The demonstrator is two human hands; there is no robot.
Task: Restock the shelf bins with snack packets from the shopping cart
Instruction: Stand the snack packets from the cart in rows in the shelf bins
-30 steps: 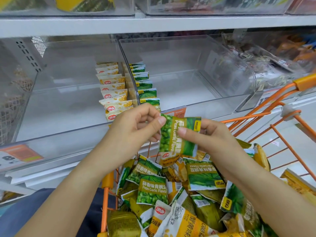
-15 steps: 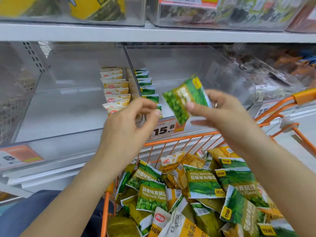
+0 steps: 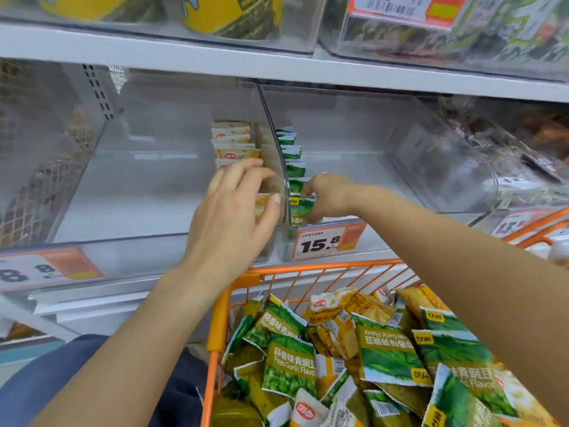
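The right hand reaches into the right clear bin, fingers pinching a green pea packet at the near end of its row. The left hand hovers by the divider, fingers loosely spread. More packets fill the orange cart below.

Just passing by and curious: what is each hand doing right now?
Left hand: open, fingers loosely spread, holding nothing.
Right hand: holding a green pea packet at the front of the row in the bin.
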